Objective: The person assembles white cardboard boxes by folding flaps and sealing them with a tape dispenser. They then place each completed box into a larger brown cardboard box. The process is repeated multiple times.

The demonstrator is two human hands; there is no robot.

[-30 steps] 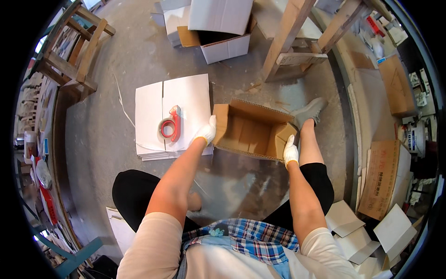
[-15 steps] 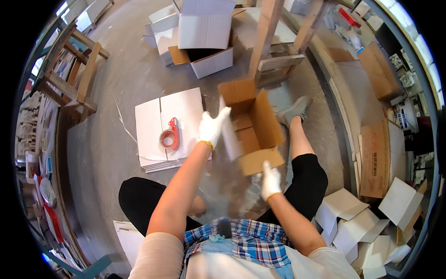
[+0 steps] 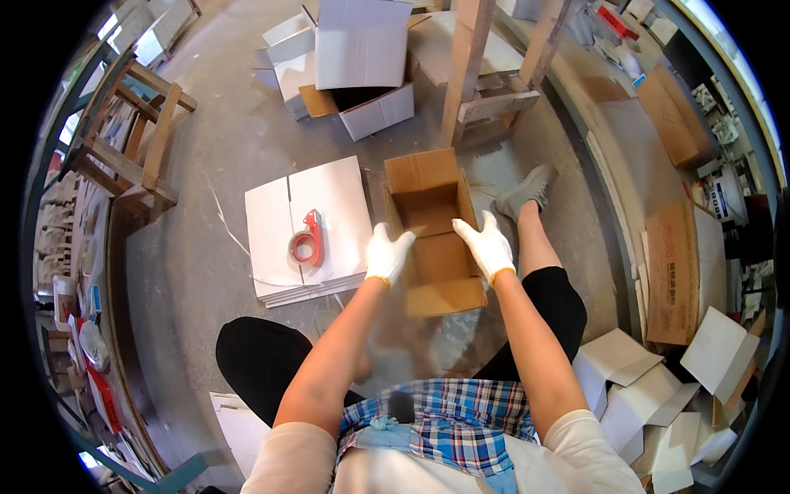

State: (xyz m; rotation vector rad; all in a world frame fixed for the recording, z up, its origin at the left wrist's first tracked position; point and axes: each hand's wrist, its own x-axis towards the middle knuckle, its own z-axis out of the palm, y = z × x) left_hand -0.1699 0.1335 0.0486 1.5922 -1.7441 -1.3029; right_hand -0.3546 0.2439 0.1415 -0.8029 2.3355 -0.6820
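Note:
An open cardboard box (image 3: 434, 261), brown inside, stands between my legs with its near and far end flaps folded outward. My left hand (image 3: 388, 253), in a white glove, grips the box's left wall, thumb toward the opening. On the opposite wall, my gloved right hand (image 3: 487, 245) has its thumb over the rim and its other fingers along the outside. To the left lies a stack of flat white cardboard boxes (image 3: 267, 202). On top of that stack rests a red tape dispenser (image 3: 316, 233) with a roll of tape.
Open white boxes (image 3: 374, 113) are piled beyond the stack. A wooden stand (image 3: 467, 70) rises at the far right of the box. More white boxes (image 3: 629, 403) lie heaped at the lower right, near a brown carton (image 3: 672, 280). A wooden frame (image 3: 160, 136) stands at left.
My right hand has moved from the near flap to the right wall. The box has turned more upright and square to me, and my left hand has shifted nearer along its left wall.

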